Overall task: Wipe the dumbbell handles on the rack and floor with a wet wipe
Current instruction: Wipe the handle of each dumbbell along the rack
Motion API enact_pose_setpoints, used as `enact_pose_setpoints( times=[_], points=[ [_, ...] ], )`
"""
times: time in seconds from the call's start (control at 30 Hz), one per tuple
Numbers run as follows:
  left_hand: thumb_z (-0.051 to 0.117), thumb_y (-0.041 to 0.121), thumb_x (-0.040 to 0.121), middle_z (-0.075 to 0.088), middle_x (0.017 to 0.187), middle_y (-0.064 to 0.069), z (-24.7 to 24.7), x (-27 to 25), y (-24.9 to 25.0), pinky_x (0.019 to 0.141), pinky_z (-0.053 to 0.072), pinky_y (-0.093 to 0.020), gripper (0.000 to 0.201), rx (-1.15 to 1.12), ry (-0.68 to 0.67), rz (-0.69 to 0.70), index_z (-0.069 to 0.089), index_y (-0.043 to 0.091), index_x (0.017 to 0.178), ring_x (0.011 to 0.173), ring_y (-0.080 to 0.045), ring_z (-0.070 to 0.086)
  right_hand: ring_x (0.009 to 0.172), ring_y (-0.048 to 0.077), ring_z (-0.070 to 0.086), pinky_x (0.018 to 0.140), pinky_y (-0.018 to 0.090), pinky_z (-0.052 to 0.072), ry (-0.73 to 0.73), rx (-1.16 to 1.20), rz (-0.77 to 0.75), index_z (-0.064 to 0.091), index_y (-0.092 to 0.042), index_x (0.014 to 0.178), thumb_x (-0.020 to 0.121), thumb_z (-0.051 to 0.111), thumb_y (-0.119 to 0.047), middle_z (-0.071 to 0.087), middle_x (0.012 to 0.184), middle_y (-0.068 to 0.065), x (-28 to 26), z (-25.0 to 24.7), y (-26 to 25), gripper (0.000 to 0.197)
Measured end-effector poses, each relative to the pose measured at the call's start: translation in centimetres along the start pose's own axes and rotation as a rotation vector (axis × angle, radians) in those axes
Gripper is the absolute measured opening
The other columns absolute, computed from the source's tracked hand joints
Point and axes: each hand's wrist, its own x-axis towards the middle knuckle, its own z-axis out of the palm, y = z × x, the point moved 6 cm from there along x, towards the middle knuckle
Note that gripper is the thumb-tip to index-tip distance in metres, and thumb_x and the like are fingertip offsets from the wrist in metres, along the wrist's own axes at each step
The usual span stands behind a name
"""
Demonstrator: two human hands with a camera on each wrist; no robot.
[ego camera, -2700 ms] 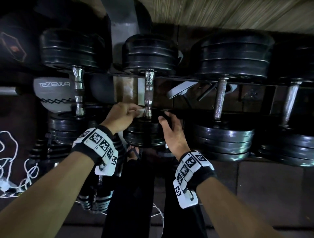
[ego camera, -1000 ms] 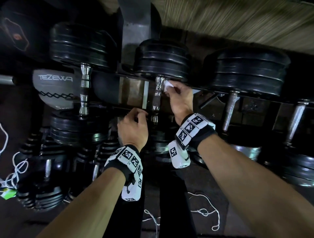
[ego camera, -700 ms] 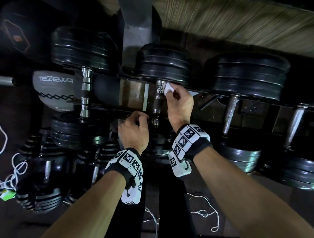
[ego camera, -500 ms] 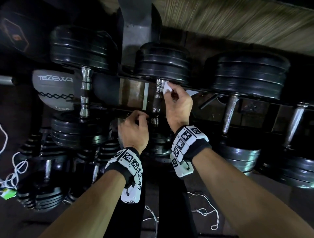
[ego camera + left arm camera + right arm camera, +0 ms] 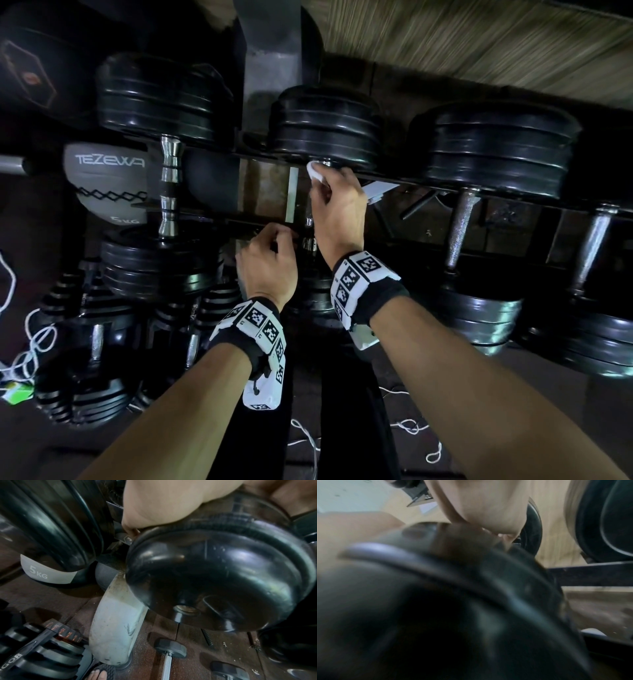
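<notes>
Right hand [image 5: 337, 212] closed on a white wet wipe [image 5: 314, 171], pressed at the top end of the middle dumbbell handle [image 5: 309, 233], just under the far black weight head [image 5: 325, 126], in the upper centre of the head view. Handle mostly hidden behind this hand; only a short chrome piece visible near the wrist. Long axis of the handle running from top to bottom of the frame, so probably a stroke downward in the frame, toward the near head, as next move. Left hand [image 5: 269, 263] with curled fingers at the lower end of the same handle, just left of it; whether gripping the handle or the rack rail [image 5: 445, 186], cannot tell. Right hand clearly the nearer one to the part not yet covered by the wipe.

Counted on the rack row in the head view: 4 dumbbells, with 4 handles, 1 at the left [image 5: 170, 192], 1 under the hands, 2 at the right [image 5: 460, 229] [image 5: 592, 246]. 1 wipe. On the floor at lower left, several dumbbells more, too dark for exact count; in the left wrist view, 1 small hex dumbbell [image 5: 169, 654] plainly on the floor. 1 grey ball marked 5 kg [image 5: 102, 178] at left.
</notes>
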Motion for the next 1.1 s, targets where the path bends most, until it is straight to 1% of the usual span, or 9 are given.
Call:
enact_pose_setpoints(
  times=[0.1,0.27,0.4,0.47,0.57,0.67,0.8,0.97,1.1],
  points=[
    [0.04,0.032,0.084,0.071,0.073,0.005,-0.1,-0.1,0.3,0.074,0.053,-0.038,0.028,0.011,0.003,0.007,0.066,0.029,0.074,0.072,-0.018,0.066,0.083,0.024,0.066,0.078,0.039,0.059,0.049,0.012,0.031,0.069,-0.008,0.123,0.097,0.059,-0.007,0.065,0.103,0.012,-0.4,-0.4,0.4,0.028],
    [0.04,0.032,0.083,0.071,0.073,0.007,-0.3,0.0,0.5,0.078,0.053,-0.038,0.026,0.019,0.008,0.034,0.064,0.033,0.073,0.073,-0.016,0.066,0.086,0.023,0.069,0.076,0.012,0.044,0.237,0.118,0.154,0.072,-0.001,0.111,0.093,0.064,-0.01,0.072,0.098,0.012,0.0,-1.4,1.1,0.021],
    [0.038,0.039,0.082,0.068,0.071,0.013,0.1,0.0,0.3,0.09,0.05,-0.044,0.028,0.055,-0.03,0.014,0.065,0.033,0.078,0.077,-0.014,0.065,0.087,0.023,0.07,0.079,0.019,0.051,0.19,0.098,0.141,0.072,-0.002,0.109,0.093,0.065,-0.011,0.073,0.098,0.011,0.1,-0.7,1.3,0.02],
    [0.044,0.042,0.082,0.066,0.073,0.018,0.5,0.7,-0.2,0.094,0.05,-0.042,0.025,-0.013,-0.096,-0.062,0.066,0.032,0.084,0.079,-0.01,0.065,0.086,0.021,0.069,0.079,0.01,0.049,0.129,0.063,0.08,0.073,-0.003,0.109,0.092,0.067,-0.01,0.073,0.098,0.011,0.0,-0.7,1.5,0.019],
    [0.059,0.039,0.087,0.068,0.086,0.015,-0.3,2.6,0.5,0.082,0.05,-0.028,0.025,-0.32,-0.246,-0.075,0.066,0.029,0.108,0.082,-0.009,0.065,0.083,0.012,0.065,0.078,-0.001,0.042,0.041,0.013,-0.014,0.074,-0.006,0.109,0.091,0.07,-0.012,0.073,0.096,0.008,-0.7,-1.6,1.8,0.02],
    [0.063,0.021,0.096,0.071,0.106,0.001,-1.2,3.9,3.7,0.086,0.051,-0.016,0.038,-0.355,-0.595,0.037,0.056,0.023,0.134,0.095,-0.01,0.067,0.085,0.006,0.066,0.08,0.017,0.053,-0.097,0.135,0.114,0.074,-0.014,0.11,0.092,0.071,-0.02,0.074,0.097,-0.001,-2.3,-2.1,2.6,0.02],
    [0.065,0.018,0.093,0.074,0.102,-0.005,-0.5,4.2,5.4,0.075,0.055,-0.019,0.027,-0.153,-0.879,0.051,0.066,0.012,0.119,0.091,-0.008,0.068,0.082,0.002,0.067,0.071,0.015,0.051,-0.204,0.433,0.33,0.067,-0.017,0.105,0.091,0.074,-0.018,0.071,0.091,-0.007,-4.6,-2.2,2.5,0.016],
    [0.066,0.01,0.092,0.073,0.098,-0.013,-0.4,6.8,4.3,0.076,0.06,-0.026,0.017,-0.29,-0.624,-0.125,0.061,0.003,0.107,0.082,-0.019,0.074,0.065,0.002,0.063,0.061,0.022,0.05,0.046,0.277,0.41,0.062,-0.015,0.107,0.099,0.06,-0.02,0.069,0.079,-0.007,-6.5,-1.9,3.7,0.009],
    [0.057,0.006,0.098,0.068,0.098,-0.017,1.2,8.9,3.6,0.06,0.056,-0.016,0.015,-0.224,-0.41,-0.179,0.06,0.0,0.111,0.063,-0.003,0.069,0.081,0.03,0.066,0.079,0.045,0.053,0.099,0.071,0.474,0.061,-0.02,0.106,0.099,0.038,-0.043,0.071,0.083,0.004,-7.3,-0.5,3.7,0.033]
  ],
)
